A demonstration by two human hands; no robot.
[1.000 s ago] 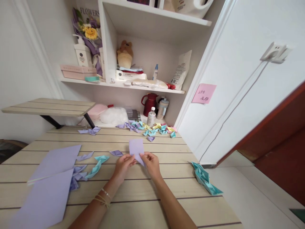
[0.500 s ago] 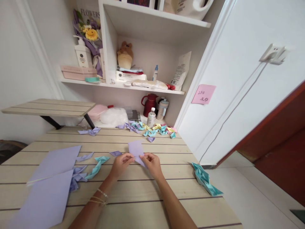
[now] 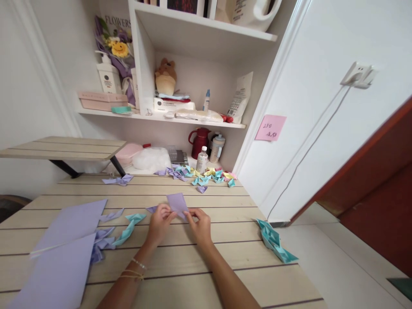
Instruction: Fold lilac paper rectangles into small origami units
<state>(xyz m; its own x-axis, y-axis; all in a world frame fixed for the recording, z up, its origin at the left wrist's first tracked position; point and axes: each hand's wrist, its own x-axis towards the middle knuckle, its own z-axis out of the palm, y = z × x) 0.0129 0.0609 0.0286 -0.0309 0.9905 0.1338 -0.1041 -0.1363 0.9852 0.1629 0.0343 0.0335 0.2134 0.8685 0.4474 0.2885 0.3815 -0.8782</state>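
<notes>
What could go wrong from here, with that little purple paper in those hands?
The small purple paper, pinched between the left hand and right hand, might crease crookedly or tear. The teal folded papers near the right edge of the table could get knocked off. The bottle could tip onto the small folded papers close by.

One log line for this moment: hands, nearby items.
left hand: holding small purple paper | right hand: holding same paper | tabletop left: large purple sheets | tabletop right: teal folded paper
</notes>
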